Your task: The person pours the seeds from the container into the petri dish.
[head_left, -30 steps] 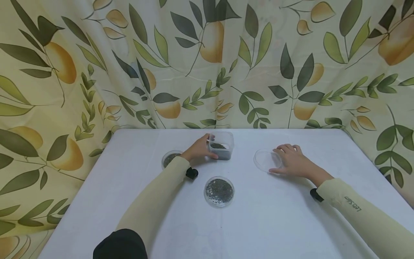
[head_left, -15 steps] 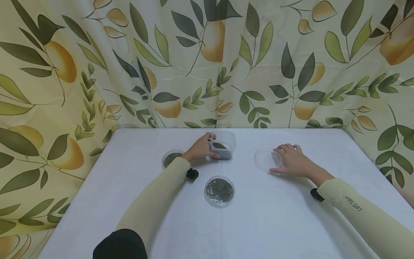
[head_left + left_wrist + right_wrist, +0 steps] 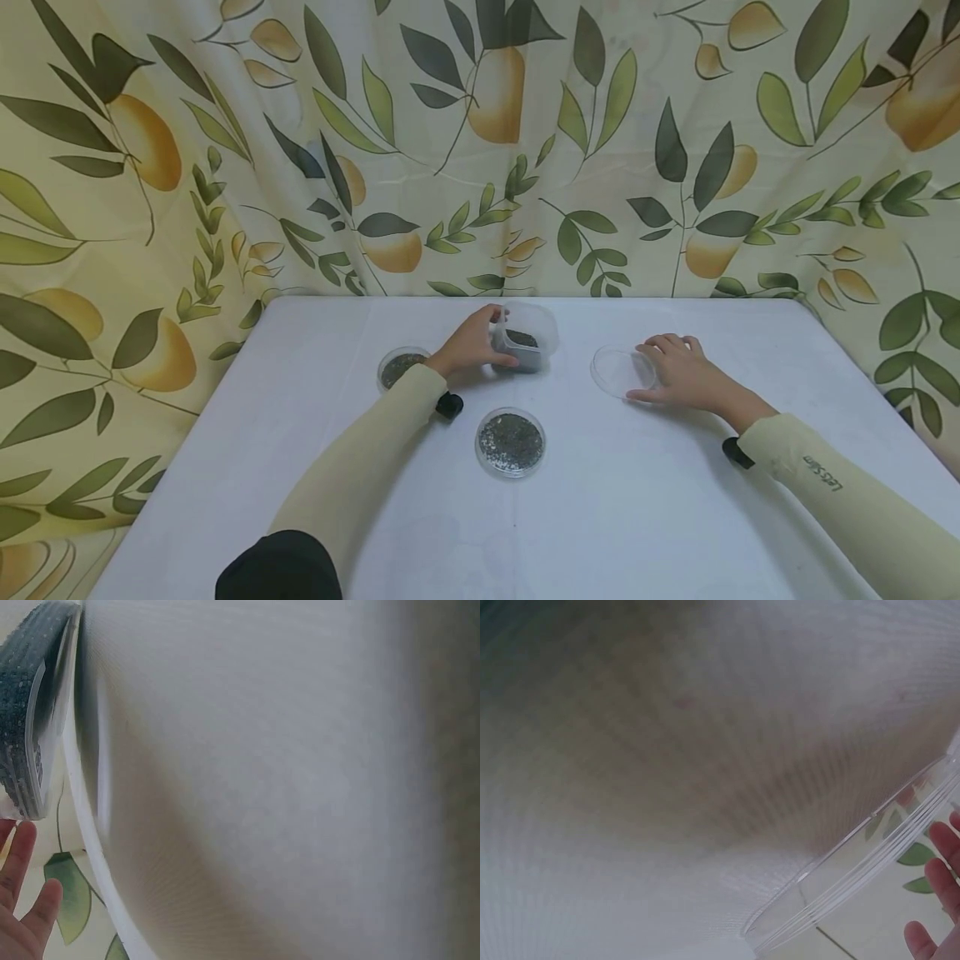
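In the head view my left hand (image 3: 471, 343) grips the left side of a clear plastic box (image 3: 542, 327) partly filled with dark grey granules (image 3: 522, 338). Thumb in front, fingers behind, it holds the box near the table's far edge. The left wrist view shows the dark-filled box (image 3: 22, 712) at its upper left corner. Farther right, my right hand (image 3: 686, 375) holds an empty clear petri dish (image 3: 617, 372) by its right edge, between thumb and fingers. That dish's rim (image 3: 855, 862) crosses the right wrist view, with fingertips (image 3: 945, 881) beyond it.
A petri dish (image 3: 511, 442) full of dark, glittering granules stands nearer on the white-covered table (image 3: 600, 517). Another filled dish (image 3: 397, 367) lies behind my left wrist, partly covered by it. A leaf-and-fruit patterned curtain (image 3: 480, 208) hangs right behind the table.
My left hand and the box have shifted slightly to the right. The right hand stays at the empty dish, and the filled dishes have not moved.
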The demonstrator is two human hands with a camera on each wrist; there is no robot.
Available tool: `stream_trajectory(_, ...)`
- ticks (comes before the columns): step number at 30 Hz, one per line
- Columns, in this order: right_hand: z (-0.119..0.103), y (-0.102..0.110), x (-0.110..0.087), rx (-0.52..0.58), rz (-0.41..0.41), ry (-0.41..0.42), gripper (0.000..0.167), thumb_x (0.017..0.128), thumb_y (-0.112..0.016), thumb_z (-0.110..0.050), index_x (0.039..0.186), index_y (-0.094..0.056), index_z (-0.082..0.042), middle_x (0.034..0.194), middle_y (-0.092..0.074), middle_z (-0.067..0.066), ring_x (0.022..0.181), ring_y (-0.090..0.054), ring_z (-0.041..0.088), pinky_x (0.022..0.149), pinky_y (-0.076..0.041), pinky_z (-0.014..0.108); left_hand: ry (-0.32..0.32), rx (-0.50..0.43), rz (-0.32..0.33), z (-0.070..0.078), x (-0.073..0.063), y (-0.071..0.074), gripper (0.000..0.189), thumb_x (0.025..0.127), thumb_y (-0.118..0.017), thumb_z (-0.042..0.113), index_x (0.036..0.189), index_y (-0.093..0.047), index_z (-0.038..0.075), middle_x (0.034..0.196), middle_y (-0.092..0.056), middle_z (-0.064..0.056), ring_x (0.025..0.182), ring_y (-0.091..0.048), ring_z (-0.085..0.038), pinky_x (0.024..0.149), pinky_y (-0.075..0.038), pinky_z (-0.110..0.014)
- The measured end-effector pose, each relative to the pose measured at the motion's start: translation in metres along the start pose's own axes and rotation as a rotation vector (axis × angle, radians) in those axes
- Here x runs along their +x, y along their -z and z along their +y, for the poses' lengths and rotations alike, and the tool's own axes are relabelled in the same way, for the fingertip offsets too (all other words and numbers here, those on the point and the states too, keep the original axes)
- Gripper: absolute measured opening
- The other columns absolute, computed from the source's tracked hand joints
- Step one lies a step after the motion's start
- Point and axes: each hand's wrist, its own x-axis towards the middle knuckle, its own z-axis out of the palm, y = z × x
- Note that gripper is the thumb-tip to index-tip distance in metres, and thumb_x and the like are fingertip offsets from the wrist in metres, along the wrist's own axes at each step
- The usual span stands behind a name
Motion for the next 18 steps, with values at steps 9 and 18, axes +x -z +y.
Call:
stream_trajectory(9, -0.0019, 0.0019, -0.0007, -0.004, 0.01, 0.012, 0.081, 0.073, -0.068, -0.061, 0.123, -0.053, 0.001, 0.121, -0.054, 0.022, 0.119, -0.042, 0.04, 0.096, -0.025, 0.065, -0.042, 0.086, -0.003, 0.0041, 0.0006, 0.0017, 0.088, 0.064, -0.086, 0.031, 0.136, -0.043, 0.005, 0.131, -0.053, -0.01, 0.125, -0.048, -0.022, 0.11, -0.035, -0.033)
stream_trajectory(18, -0.0038, 0.0039, -0.0016, 0.007, 0.015, 0.007, 0.081, 0.072, -0.068, -0.062, 0.122, -0.054, 0.001, 0.121, -0.054, 0.022, 0.118, -0.042, 0.04, 0.095, -0.026, 0.063, -0.161, 0.378, 0.036, 0.0085, -0.0006, 0.0029, 0.091, 0.064, -0.08, 0.053, 0.135, -0.044, 0.009, 0.132, -0.052, -0.004, 0.123, -0.047, -0.019, 0.105, -0.04, -0.033)
